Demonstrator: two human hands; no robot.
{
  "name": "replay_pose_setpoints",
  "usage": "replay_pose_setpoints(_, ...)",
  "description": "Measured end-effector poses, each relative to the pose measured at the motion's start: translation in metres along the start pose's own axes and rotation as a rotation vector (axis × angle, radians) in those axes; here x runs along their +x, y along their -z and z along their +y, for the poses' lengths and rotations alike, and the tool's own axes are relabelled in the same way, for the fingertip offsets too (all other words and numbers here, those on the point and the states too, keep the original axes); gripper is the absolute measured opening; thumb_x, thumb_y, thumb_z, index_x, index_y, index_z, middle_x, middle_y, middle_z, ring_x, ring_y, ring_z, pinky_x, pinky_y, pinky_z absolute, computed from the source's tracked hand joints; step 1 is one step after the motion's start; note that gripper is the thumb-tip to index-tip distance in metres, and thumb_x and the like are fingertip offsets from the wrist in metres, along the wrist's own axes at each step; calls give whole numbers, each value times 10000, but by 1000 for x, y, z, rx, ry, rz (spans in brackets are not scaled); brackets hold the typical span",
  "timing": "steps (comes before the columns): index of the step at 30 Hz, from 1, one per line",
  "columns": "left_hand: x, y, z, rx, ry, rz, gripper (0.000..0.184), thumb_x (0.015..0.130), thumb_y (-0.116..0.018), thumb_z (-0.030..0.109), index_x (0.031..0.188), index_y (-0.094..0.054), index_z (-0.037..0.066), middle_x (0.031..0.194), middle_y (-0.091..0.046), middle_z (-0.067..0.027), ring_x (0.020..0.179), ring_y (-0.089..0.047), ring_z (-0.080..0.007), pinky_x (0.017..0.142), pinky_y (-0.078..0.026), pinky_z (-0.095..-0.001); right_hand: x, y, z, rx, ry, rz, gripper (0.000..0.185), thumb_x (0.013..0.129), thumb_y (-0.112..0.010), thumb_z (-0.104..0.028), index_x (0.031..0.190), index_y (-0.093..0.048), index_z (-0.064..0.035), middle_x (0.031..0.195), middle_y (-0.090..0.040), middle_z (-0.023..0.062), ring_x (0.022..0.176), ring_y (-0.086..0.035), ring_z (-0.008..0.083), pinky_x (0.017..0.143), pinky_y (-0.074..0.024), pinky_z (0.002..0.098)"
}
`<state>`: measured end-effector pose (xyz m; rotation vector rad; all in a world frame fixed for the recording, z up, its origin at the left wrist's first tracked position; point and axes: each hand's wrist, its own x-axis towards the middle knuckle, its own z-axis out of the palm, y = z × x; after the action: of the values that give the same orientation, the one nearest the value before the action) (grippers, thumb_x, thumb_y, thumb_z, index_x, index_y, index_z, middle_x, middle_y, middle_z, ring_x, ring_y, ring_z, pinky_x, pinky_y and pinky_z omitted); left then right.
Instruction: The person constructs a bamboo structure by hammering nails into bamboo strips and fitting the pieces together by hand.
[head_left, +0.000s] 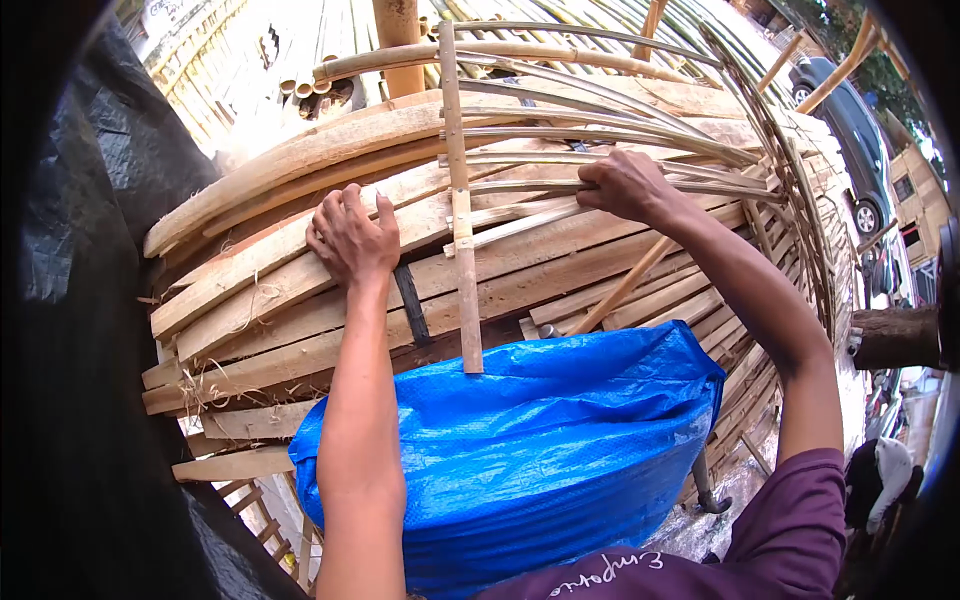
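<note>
Right hand: and here the right hand (628,187) has its grip closed, fingertips and thumb pinching a split bamboo strip (530,186) beside the crosspiece, with neighbouring strips just above and below.
Left hand: over on this side the left hand (355,240) has a loose, partly open grip, fingers bent on the timber planks (250,222), thumb apart; I see no strip in it.
Bamboo crosspiece: the flat crosspiece (462,215) runs across the strip ends, its near end lying over the blue tarp (540,420).
Split strips: a row of split strips (540,132) fans from the crosspiece, over the planks, and draws together towards a tangle of thin strips (795,190) at the far right.
Done, by my reading: the upper and middle stretch of the crosspiece already has strips meeting it, spaced unevenly.
Left, by my reading: the near stretch has none meeting it, and the spread is ragged, so this looks partway along. Whether any joint is fastened, I cannot tell from here.
</note>
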<state>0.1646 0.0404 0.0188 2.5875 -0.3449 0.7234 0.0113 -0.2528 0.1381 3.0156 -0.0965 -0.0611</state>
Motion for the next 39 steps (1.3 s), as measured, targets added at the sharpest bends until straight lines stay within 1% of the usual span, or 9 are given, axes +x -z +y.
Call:
replay_pose_setpoints(8, -2, -14, -4, 49, -5, 35, 391, 888, -533, 422, 1133, -603, 125, 1209, -568, -108, 1182, -485, -285, 1025, -280, -506, 7, 40, -6, -54, 35, 108, 323, 847, -673, -384, 687, -677, -104, 549, -602, 86, 476, -571, 236, 516, -481, 406)
replay_pose_setpoints(9, -3, -17, -3, 49, 14, 32, 392, 889, -533, 426, 1131, -602, 126, 1210, -571, -107, 1179, -488, -285, 1023, -284, -506, 10, 60, -4, 106, 28, 194, 276, 837, -652, -255, 624, -629, -80, 503, -546, 86, 427, -507, 198, 456, -417, 374)
replay_pose_setpoints(12, -2, -5, -1, 21, -25, 48, 389, 902, -525, 418, 1146, -591, 122, 1212, -577, -103, 1183, -492, -291, 1025, -297, -496, 28, 98, 12, 487, -148, 165, 330, 910, -627, -326, 738, -683, -49, 535, -578, 33, 463, -506, 86, 455, -406, 309)
replay_pose_setpoints(21, -4, -3, 0, 8, 2, 23, 409, 901, -524, 404, 1186, -558, 113, 1238, -565, -101, 1216, -470, -282, 1049, -278, -485, 31, 105, 60, 774, -259, 518, 378, 887, -621, -437, 893, -752, -83, 581, -602, 19, 580, -575, 116, 595, -470, 311)
replay_pose_setpoints(26, -3, -2, 1, -18, 6, 59, 400, 872, -567, 382, 1164, -558, 109, 1190, -589, -103, 1191, -492, -284, 1022, -304, -488, 18, 179, 62, 397, -293, 490, 386, 880, -528, -409, 831, -720, -77, 651, -632, 78, 656, -611, 167, 678, -479, 362)
replay_pose_setpoints(32, -5, -3, -7, -38, -32, 10, 451, 871, -561, 419, 1184, -556, 94, 1211, -566, -116, 1205, -469, -300, 1047, -277, -502, -15, 221, 53, 479, -334, 729, 361, 876, -540, -416, 933, -748, -127, 679, -649, 109, 695, -637, 207, 719, -488, 384)
replay_pose_setpoints(36, -1, 4, -12, -80, -75, -21, 470, 874, -565, 462, 1182, -543, 108, 1204, -569, -128, 1202, -470, -312, 1070, -249, -494, -30, 236, 83, 476, -343, 913, 397, 895, -547, -430, 857, -733, -81, 627, -640, 61, 608, -582, 134, 647, -471, 355)
replay_pose_setpoints(37, 6, 2, -14, -179, 28, -73, 467, 879, -561, 470, 1170, -541, 106, 1194, -574, -129, 1192, -479, -312, 1064, -267, -477, -41, 249, 70, 628, -309, 954, 242, 902, -541, -258, 886, -708, -83, 525, -489, 7, 431, -460, 109, 421, -365, 293)
replay_pose_setpoints(39, 23, -1, -21, -349, 238, -147, 460, 901, -543, 486, 1130, -538, 87, 1162, -592, -133, 1127, -531, -325, 1003, -365, -435, -64, 271, 56, 687, -362, 975, 295, 909, -539, -293, 804, -699, -69, 531, -513, 13, 463, -486, 115, 456, -384, 307)
